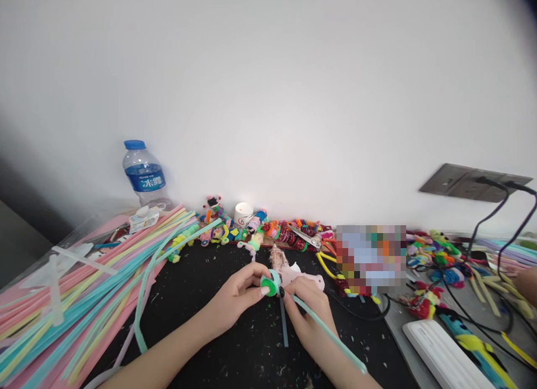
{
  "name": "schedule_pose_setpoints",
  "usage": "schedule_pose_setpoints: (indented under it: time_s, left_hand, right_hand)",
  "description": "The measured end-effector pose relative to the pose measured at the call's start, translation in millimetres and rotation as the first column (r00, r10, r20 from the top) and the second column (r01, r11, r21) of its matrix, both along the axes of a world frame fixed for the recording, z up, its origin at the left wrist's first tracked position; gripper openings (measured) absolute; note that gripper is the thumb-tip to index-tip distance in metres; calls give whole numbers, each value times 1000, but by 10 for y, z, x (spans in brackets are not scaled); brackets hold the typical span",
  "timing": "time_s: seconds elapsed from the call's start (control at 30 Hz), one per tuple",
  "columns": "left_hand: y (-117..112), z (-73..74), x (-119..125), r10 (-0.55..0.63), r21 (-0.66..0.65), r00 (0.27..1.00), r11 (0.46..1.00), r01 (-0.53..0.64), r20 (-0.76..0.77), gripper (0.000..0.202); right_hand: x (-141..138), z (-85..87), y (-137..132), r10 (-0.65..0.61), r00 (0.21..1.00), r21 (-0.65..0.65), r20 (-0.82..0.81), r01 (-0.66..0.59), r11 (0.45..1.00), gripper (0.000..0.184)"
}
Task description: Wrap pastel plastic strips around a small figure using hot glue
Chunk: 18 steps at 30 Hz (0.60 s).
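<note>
Nearest us, on the black mat point(201, 299), our left hand point(237, 295) was curled, its thumb and forefinger pinching a small green roll point(268, 286) from the roll's 9 o'clock side. Our right hand point(308, 313) met it from 3 o'clock. Its fingers were bent over the mint strip point(331, 336), which ran out of the roll and trailed toward 5 o'clock. We could not tell whether those fingers gripped the strip or only pressed it down. A dark stick point(284, 325) lay between the two hands, pointing to 6 o'clock.

We judged that the roll could spring loose if either pinch eased, since the long free tail might tug at it. Just beyond the knuckles, at 12 o'clock, lay a pink glue gun point(300, 277), close against the right hand. If hot, its tip could burn a finger or string glue over the roll.

At 9 o'clock a heap of coloured strips point(84, 288) overlapped the mat, and a stray loop could snag a forearm. Farther off, scissors point(306, 236) lay among small fuzzy figures. A water bottle point(145, 174) stood at 11 o'clock by the wall, and cables point(482, 232) rose at 2 o'clock.
</note>
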<state>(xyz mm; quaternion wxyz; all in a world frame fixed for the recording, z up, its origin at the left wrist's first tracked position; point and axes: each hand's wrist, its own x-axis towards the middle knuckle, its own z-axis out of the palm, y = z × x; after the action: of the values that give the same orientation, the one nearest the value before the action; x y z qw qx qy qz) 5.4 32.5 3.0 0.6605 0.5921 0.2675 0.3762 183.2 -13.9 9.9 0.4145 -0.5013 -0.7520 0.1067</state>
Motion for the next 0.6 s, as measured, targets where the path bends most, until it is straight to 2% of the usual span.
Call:
schedule_pose_setpoints:
  time_s: [0.47, 0.6]
  left_hand:
    - [2, -7, 12, 55, -2, 998, 998, -55, -5, 12]
    - [12, -13, 10, 71, -8, 997, 997, -71, -1, 13]
  right_hand:
    - [-30, 23, -26, 131, 991, -50, -5, -131, 990, 16]
    - [-21, 60, -41, 108, 994, -30, 8, -108, 994, 17]
